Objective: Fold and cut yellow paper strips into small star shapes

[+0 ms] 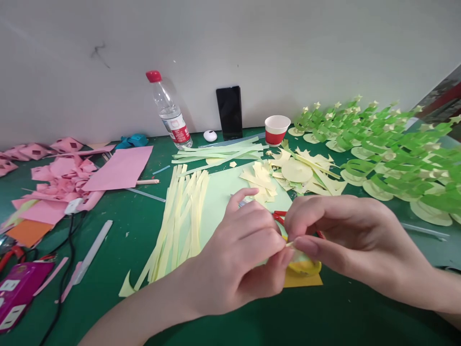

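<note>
My left hand (248, 254) and my right hand (345, 235) meet at the front, their thumbs and forefingers pinched on a small pale yellow bit of paper (289, 244). Most of that paper is hidden by the fingertips. Under the hands lies a yellow round object (305, 267), partly covered, on an orange-yellow piece of paper (308, 280). Something with red handles (279, 218) shows between the hands. Left of them, long pale yellow paper strips (180, 221) lie beside a light green sheet (218, 197); cut paper scraps (297, 170) are heaped behind.
At the wall stand a water bottle (173, 117), a black phone (229, 113) and a red-and-white paper cup (276, 130). Several green paper spirals with stars (389, 158) crowd the right. Pink paper (120, 168), a purple power strip (23, 293) and a black cable (68, 259) occupy the left.
</note>
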